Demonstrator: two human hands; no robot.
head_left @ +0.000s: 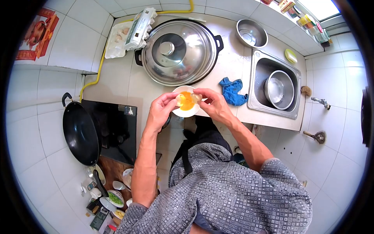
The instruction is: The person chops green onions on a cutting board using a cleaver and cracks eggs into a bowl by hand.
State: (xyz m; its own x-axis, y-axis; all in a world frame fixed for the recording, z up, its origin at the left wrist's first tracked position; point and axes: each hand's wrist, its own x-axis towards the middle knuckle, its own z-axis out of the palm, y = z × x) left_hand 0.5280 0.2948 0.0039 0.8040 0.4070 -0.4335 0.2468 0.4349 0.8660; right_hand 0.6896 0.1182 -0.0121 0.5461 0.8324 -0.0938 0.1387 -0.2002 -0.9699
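Over a small white bowl (191, 113) at the counter's front edge, both my hands are closed in pinches. My left hand (160, 109) grips one eggshell half (179, 100), which looks pale yellow inside. Opposite it, my right hand (215, 104) pinches the other half, a brownish eggshell (197, 96). Orange-yellow egg (187, 104) lies in the bowl between and below the two shells. Just behind the bowl stands a wide pan with a steel lid (183, 64).
An egg carton (139, 29) and a tray with eggs (118, 41) are at the back left. A blue cloth (233, 91) lies beside the sink (255, 78), which holds a steel basin (279, 89). A black wok (80, 132) sits left, by the dark cooktop (119, 134).
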